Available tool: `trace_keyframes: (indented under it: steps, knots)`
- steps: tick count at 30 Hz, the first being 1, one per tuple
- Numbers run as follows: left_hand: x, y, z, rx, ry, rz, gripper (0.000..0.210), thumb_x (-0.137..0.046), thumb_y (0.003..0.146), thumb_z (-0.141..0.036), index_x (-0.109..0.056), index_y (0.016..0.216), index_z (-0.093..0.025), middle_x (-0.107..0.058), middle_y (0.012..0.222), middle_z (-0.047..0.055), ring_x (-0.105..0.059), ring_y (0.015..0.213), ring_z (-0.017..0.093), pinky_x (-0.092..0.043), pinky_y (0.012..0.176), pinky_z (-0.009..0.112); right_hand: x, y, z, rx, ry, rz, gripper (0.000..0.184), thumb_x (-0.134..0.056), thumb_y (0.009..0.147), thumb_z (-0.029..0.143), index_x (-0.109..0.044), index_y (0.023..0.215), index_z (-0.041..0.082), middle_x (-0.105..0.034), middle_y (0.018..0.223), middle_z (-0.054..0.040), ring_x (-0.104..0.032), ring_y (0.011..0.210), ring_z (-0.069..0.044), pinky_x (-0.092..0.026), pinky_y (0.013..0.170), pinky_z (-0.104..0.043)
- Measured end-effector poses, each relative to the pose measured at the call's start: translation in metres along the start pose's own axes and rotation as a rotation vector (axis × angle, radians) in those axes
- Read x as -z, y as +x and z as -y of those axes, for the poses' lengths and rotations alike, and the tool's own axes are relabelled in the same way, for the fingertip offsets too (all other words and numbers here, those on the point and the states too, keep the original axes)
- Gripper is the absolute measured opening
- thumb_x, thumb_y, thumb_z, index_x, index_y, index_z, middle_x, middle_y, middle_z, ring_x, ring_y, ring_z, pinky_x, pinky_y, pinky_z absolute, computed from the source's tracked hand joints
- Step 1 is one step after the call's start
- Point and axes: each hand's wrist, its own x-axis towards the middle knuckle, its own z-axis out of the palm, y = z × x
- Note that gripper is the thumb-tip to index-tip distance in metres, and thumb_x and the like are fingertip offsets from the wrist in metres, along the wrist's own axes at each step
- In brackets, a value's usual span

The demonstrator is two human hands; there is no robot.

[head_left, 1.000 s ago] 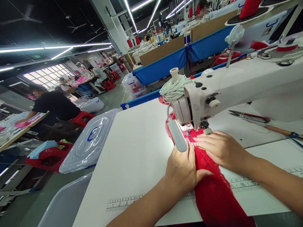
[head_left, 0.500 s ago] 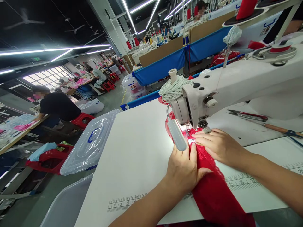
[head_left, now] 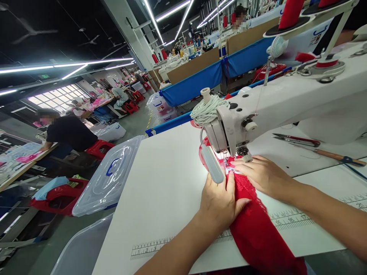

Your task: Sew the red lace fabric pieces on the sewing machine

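Red lace-edged fabric [head_left: 255, 225] lies under the needle area of a white sewing machine [head_left: 286, 105] and hangs over the table's front edge. My left hand [head_left: 219, 202] rests on the fabric's left side, fingers extended toward the needle and thumb spread out. Flat on the lace to the right lies my right hand [head_left: 263, 173], its fingers stretched out close to the presser foot [head_left: 226, 162]. A grey paddle-shaped part [head_left: 212, 164] of the machine partly covers my left fingertips. A small pale patch [head_left: 229, 170] shows on the fabric by the foot.
Right of the machine head lie scissors [head_left: 296, 140] and a wooden-handled tool [head_left: 335, 156]. A coil of pale cord [head_left: 209, 110] sits on the head. Left of the white table [head_left: 160, 183] stands a lidded clear box [head_left: 111, 172]. Co-workers sit farther off.
The whole view has shifted slightly, with the machine a little farther left. Both hands stay on the red fabric near the needle; their pose is nearly the same.
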Motion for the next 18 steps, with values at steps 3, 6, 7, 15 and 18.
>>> trace_keyframes:
  steps: [3,6,7,15,18]
  knots:
    - [0.002,0.006,0.015,0.1,-0.107,0.058,0.044,-0.045,0.097,-0.046,-0.065,0.115,-0.011,-0.069,0.108,0.017,-0.066,0.101,0.029,-0.058,0.079,0.04,-0.003,-0.001,-0.001,0.002,0.01,-0.013,0.047,-0.04,0.073,-0.004,-0.068,0.103,0.019,-0.076,0.096,-0.0064,-0.069,0.093,-0.021,-0.052,0.082,-0.037]
    - [0.003,0.016,0.043,0.208,-0.108,0.086,0.03,-0.039,0.096,-0.02,-0.063,0.113,-0.016,-0.067,0.115,0.013,-0.065,0.104,0.023,-0.057,0.084,0.036,-0.003,-0.002,-0.003,0.023,0.017,0.008,0.05,-0.039,0.074,-0.005,-0.068,0.107,0.019,-0.075,0.104,-0.0074,-0.069,0.092,-0.021,-0.054,0.079,-0.037]
    - [0.003,0.018,0.052,0.21,-0.097,0.094,0.032,-0.039,0.095,-0.017,-0.062,0.118,-0.016,-0.065,0.12,0.013,-0.064,0.11,0.023,-0.056,0.088,0.037,-0.004,-0.003,-0.004,0.026,0.023,0.001,0.05,-0.039,0.074,-0.005,-0.068,0.108,0.019,-0.075,0.108,-0.0079,-0.069,0.094,-0.021,-0.055,0.079,-0.038]
    - [0.023,-0.005,0.043,0.168,0.01,0.209,0.023,-0.064,0.09,-0.035,-0.067,0.084,-0.013,-0.067,0.083,0.01,-0.067,0.086,0.026,-0.051,0.093,0.048,0.005,-0.005,0.011,0.159,0.094,-0.081,0.041,-0.037,0.083,-0.004,-0.063,0.104,0.019,-0.072,0.114,-0.01,-0.067,0.101,-0.022,-0.053,0.086,-0.041]
    - [0.042,-0.023,0.007,0.148,0.019,0.234,0.021,-0.071,0.084,-0.03,-0.064,0.075,-0.012,-0.062,0.073,0.008,-0.063,0.073,0.024,-0.055,0.068,0.038,0.013,0.005,0.038,0.25,0.223,-0.014,0.031,-0.039,0.089,0.001,-0.062,0.101,0.02,-0.072,0.112,-0.0098,-0.067,0.1,-0.02,-0.053,0.083,-0.036]
